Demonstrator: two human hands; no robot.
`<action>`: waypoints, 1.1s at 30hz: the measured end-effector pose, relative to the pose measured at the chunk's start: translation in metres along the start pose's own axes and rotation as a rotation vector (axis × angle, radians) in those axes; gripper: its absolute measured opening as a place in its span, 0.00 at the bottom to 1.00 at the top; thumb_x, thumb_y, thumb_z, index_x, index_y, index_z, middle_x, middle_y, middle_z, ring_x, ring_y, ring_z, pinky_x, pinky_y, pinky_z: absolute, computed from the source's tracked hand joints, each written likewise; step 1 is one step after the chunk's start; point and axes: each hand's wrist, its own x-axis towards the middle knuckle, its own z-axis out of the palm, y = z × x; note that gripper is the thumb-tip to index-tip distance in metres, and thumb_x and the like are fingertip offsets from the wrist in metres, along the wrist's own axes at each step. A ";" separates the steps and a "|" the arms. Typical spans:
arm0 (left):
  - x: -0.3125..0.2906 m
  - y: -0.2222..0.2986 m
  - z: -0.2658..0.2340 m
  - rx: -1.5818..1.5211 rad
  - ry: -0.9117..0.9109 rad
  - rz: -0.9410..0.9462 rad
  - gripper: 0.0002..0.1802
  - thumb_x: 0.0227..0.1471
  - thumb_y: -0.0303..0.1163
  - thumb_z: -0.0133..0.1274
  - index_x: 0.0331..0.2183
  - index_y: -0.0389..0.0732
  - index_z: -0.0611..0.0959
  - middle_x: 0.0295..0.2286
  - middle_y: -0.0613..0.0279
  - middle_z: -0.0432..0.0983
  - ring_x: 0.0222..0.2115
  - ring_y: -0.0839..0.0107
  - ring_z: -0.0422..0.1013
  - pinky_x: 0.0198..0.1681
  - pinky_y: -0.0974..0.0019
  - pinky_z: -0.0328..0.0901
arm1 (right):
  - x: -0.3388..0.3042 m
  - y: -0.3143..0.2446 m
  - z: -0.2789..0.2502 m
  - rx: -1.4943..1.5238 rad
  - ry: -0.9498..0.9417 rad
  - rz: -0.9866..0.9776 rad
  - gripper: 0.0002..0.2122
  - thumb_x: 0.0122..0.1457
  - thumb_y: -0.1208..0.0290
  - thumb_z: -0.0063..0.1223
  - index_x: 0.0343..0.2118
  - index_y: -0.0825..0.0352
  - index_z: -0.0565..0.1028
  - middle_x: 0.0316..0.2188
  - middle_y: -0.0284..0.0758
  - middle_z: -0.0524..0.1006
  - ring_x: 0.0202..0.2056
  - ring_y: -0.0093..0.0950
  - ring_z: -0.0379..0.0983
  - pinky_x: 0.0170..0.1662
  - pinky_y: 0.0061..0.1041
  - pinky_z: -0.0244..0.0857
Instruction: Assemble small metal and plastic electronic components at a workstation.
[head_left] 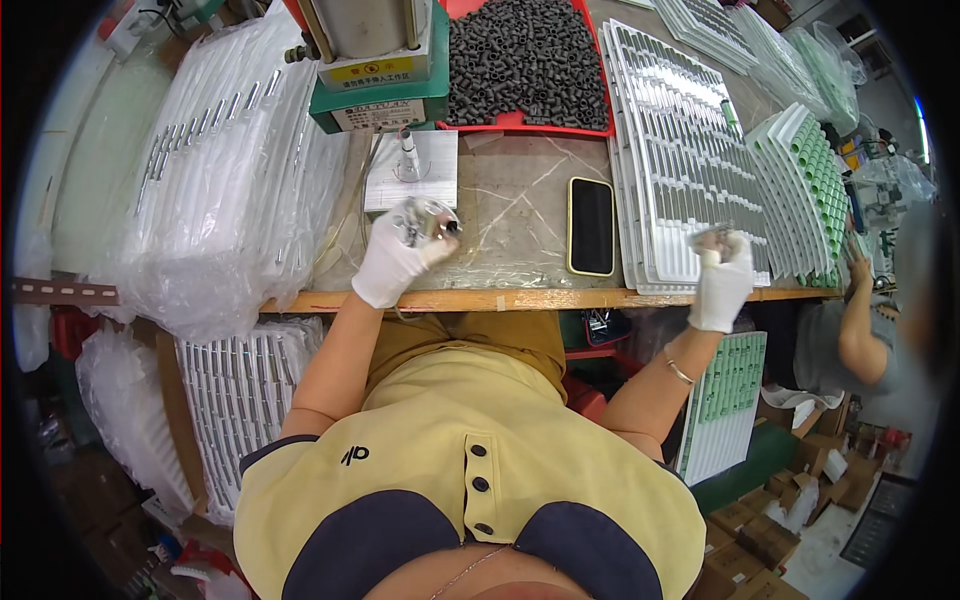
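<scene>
Currently holding, in the white-gloved left hand (388, 265) with fingers partly curled, a blurred shiny silver piece (412, 215) with 1 black end, at the front edge of a flat silver metal block (435, 185) bearing 1 upright pin (407, 150). Positioning the white-gloved right hand (722, 280), with fingers bunched, at the near right part of a white plastic tray (665, 265) carrying rows of silver rods (690, 185); too blurred to tell any grip. Note, between both hands, 1 black rectangular phone (591, 228).
</scene>
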 end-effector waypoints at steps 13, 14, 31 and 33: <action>-0.011 0.010 -0.009 -0.211 0.025 -0.064 0.12 0.43 0.21 0.61 0.33 0.39 0.77 0.28 0.73 0.72 0.27 0.85 0.64 0.32 0.78 0.61 | -0.085 -0.133 0.099 0.737 -0.545 -0.061 0.10 0.47 0.77 0.60 0.31 0.69 0.71 0.21 0.35 0.78 0.23 0.18 0.74 0.25 0.16 0.66; -0.011 0.011 -0.009 -0.208 0.027 -0.064 0.12 0.42 0.21 0.61 0.33 0.39 0.78 0.28 0.73 0.72 0.27 0.85 0.63 0.31 0.78 0.60 | -0.088 -0.133 0.107 0.677 -0.527 -0.183 0.10 0.46 0.78 0.60 0.31 0.69 0.71 0.22 0.36 0.78 0.23 0.19 0.75 0.26 0.17 0.67; -0.006 -0.008 -0.003 -0.328 0.106 -0.186 0.13 0.39 0.21 0.63 0.31 0.37 0.78 0.26 0.71 0.74 0.26 0.83 0.66 0.32 0.77 0.62 | -0.089 -0.125 0.148 0.681 -0.612 -0.216 0.09 0.48 0.82 0.58 0.33 0.71 0.73 0.27 0.36 0.78 0.28 0.20 0.76 0.31 0.18 0.70; -0.005 -0.007 -0.002 -0.343 0.097 -0.202 0.14 0.39 0.20 0.62 0.32 0.37 0.78 0.27 0.70 0.74 0.27 0.83 0.67 0.33 0.77 0.63 | -0.093 -0.124 0.152 0.692 -0.616 -0.197 0.09 0.49 0.83 0.58 0.34 0.71 0.73 0.27 0.32 0.78 0.28 0.16 0.74 0.31 0.16 0.68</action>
